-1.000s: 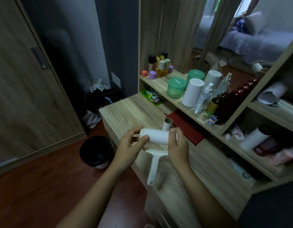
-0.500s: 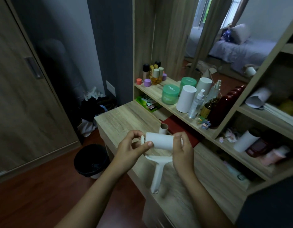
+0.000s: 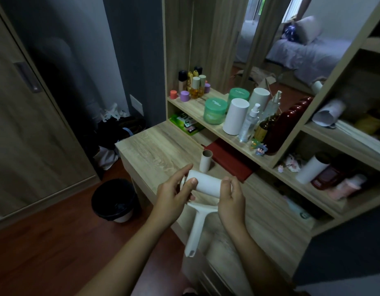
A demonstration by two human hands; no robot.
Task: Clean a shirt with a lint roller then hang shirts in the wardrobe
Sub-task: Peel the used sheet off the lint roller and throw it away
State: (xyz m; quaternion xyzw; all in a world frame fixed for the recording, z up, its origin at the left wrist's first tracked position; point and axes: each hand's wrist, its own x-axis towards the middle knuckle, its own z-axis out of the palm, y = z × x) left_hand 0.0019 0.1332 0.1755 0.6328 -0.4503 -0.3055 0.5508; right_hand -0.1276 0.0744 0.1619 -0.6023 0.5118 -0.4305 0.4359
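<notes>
A white lint roller [image 3: 206, 185] is held in both hands above the wooden desk [image 3: 155, 150]. Its roll lies sideways and its handle hangs down toward me. My left hand [image 3: 174, 197] grips the roll's left end, with the thumb on the roll. My right hand [image 3: 230, 197] holds the roll's right end. An empty cardboard tube [image 3: 206, 160] stands upright on the desk just behind the roller. The wardrobe door [image 3: 24, 116] fills the left side. No shirt is in view.
A black bin [image 3: 114, 198] stands on the floor left of the desk. Dark bags [image 3: 116, 129] lie in the corner. A red book [image 3: 229, 161] lies under the shelf [image 3: 206, 116], which holds jars and bottles. A mirror [image 3: 291, 39] shows a bed.
The roller and both hands have stayed almost in place over the desk. My left fingers have shifted on the roll's left end. The view has drifted slightly.
</notes>
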